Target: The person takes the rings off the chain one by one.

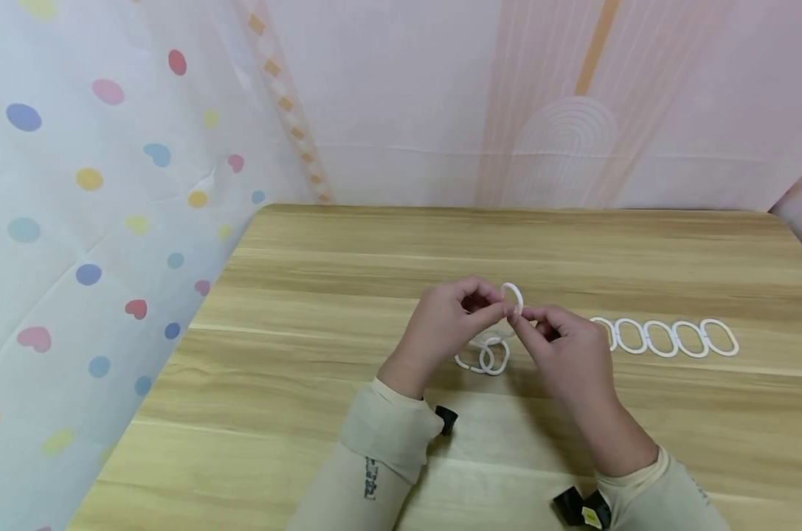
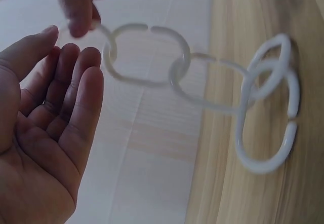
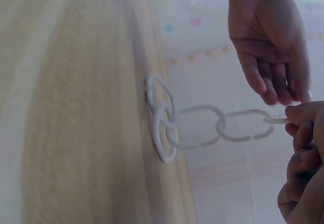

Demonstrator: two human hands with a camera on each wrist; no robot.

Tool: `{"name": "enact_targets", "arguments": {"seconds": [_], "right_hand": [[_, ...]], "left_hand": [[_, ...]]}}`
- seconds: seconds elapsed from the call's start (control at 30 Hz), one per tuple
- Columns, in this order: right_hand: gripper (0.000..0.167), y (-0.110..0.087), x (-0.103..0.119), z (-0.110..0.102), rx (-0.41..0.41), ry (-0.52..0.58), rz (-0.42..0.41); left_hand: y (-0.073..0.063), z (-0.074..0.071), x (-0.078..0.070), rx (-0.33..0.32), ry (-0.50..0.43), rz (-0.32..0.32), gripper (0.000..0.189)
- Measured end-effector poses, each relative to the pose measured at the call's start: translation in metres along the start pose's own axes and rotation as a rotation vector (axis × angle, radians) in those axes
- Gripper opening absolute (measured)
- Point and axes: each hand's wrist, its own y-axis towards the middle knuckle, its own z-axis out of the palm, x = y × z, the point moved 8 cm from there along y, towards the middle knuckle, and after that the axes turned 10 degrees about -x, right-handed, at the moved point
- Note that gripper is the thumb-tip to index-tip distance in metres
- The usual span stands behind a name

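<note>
Above the table, my left hand [image 1: 443, 324] and right hand [image 1: 573, 358] meet at the fingertips around one white plastic chain link [image 1: 517, 296]. My left thumb and index finger pinch it from one side; the right thumb and fingers pinch it low on the other side. From this link hangs a short chain: two joined links [image 2: 147, 54] run down through the air. The lowest links [image 2: 266, 127] rest on the wood, overlapping, each with a small gap in its oval. Fingers hide much of the pinched link in the wrist views.
To the right of my right hand, a row of white links [image 1: 676, 339] lies flat on the wooden table [image 1: 347, 251]. Black wrist camera mounts [image 1: 576, 509] sit by the sleeves. A patterned cloth [image 1: 401, 96] hangs behind the table and along its left side.
</note>
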Motion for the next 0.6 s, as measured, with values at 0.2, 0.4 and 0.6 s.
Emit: {"name": "enact_targets", "arguments": {"seconds": [0.2, 0.4, 0.6], "right_hand": [[0.006, 0.004, -0.005, -0.005, 0.007, 0.031, 0.082], [0.005, 0.006, -0.002, -0.009, 0.011, 0.049, 0.091], [0.005, 0.007, 0.001, -0.011, 0.005, 0.072, 0.101]], "left_hand": [[0.003, -0.01, 0.01, -0.019, 0.066, -0.047, 0.011], [0.003, -0.009, 0.012, 0.012, 0.074, -0.047, 0.016], [0.003, -0.006, 0.012, 0.034, 0.069, -0.019, 0.019]]}}
